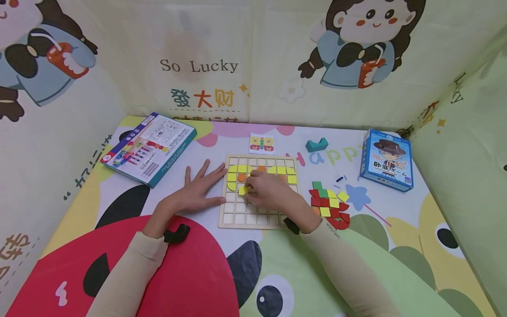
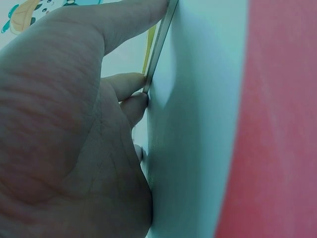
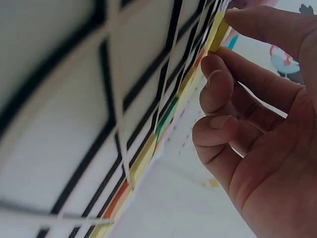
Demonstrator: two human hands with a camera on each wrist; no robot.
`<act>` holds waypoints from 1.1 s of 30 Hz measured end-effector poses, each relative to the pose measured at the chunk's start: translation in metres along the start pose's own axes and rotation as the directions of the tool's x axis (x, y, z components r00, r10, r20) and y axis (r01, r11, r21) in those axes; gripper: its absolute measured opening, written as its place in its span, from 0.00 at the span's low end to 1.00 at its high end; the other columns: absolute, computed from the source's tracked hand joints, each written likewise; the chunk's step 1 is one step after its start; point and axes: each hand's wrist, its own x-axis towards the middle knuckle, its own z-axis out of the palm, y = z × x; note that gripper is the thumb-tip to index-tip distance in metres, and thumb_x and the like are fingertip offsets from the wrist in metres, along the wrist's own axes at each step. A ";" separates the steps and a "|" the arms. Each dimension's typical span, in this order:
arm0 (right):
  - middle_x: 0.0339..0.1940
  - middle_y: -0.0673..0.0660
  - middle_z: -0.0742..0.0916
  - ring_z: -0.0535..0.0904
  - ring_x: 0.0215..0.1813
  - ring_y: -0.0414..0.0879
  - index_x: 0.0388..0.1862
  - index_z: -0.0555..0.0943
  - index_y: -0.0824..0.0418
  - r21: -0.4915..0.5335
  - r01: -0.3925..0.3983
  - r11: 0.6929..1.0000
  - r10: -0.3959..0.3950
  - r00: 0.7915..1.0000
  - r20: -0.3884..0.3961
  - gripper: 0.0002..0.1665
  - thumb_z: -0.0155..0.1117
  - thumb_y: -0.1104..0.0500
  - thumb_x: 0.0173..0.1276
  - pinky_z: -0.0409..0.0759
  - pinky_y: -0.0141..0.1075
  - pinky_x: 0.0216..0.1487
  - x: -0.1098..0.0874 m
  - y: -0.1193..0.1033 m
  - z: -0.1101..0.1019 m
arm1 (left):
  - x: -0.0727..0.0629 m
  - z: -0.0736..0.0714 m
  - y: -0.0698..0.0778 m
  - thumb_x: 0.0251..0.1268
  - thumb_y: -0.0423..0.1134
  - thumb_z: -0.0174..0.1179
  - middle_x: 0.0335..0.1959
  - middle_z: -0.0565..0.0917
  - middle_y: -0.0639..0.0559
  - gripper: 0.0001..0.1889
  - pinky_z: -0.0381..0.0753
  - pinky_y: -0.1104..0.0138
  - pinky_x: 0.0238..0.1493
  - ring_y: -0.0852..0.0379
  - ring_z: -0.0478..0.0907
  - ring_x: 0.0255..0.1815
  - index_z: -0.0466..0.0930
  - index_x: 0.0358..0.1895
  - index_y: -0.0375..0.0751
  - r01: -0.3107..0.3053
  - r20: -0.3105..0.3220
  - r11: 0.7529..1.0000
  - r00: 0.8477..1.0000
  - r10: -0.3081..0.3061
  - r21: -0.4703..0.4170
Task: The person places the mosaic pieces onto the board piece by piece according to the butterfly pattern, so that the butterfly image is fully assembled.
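Note:
My left hand (image 1: 196, 191) lies with fingers spread at the left side of a wooden grid board (image 1: 251, 227), its fingertips and thumb touching the frame. In the left wrist view those fingers meet the board's edge (image 2: 159, 47). Over the middle of the grid, my right hand (image 1: 271, 191) pinches a yellow tile (image 3: 219, 35) between thumb and index finger, the other fingers curled. Yellow tiles (image 1: 233, 169) and orange round tiles (image 1: 241, 178) fill cells in the upper rows. My right hand hides part of the grid's centre.
A butterfly pattern card (image 1: 262, 144) lies behind the board. To the right is a pile of red, yellow and green tiles (image 1: 325, 202). A teal block (image 1: 317, 145) sits behind them. Boxes stand at left (image 1: 150, 147) and right (image 1: 387, 160).

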 end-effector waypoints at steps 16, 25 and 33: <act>0.52 0.53 0.87 0.83 0.46 0.45 0.57 0.89 0.56 -0.031 -0.026 0.999 0.028 0.999 0.038 0.19 0.72 0.50 0.73 0.88 0.37 0.50 0.007 -0.009 0.005 | 0.000 0.001 -0.002 0.66 0.64 0.66 0.91 0.47 0.53 0.51 0.14 0.27 0.78 0.38 0.26 0.91 0.49 0.88 0.57 0.002 -0.001 1.000 1.000 -0.002 0.009; 0.52 0.52 0.89 0.84 0.46 0.43 0.56 0.89 0.56 0.000 0.022 1.000 -0.022 0.999 0.044 0.19 0.73 0.48 0.72 0.88 0.36 0.52 0.008 -0.013 0.003 | 0.000 0.001 -0.002 0.67 0.65 0.65 0.91 0.47 0.53 0.51 0.14 0.27 0.78 0.38 0.25 0.91 0.49 0.88 0.58 0.001 0.003 1.000 1.000 -0.001 0.017; 0.50 0.52 0.88 0.82 0.43 0.43 0.54 0.89 0.56 -0.072 0.053 0.996 -0.050 0.998 0.050 0.18 0.73 0.48 0.72 0.88 0.37 0.49 0.010 -0.015 0.006 | 0.000 0.000 0.000 0.66 0.64 0.66 0.91 0.47 0.53 0.51 0.14 0.27 0.78 0.38 0.26 0.91 0.49 0.88 0.57 -0.002 0.002 1.000 1.000 0.002 0.016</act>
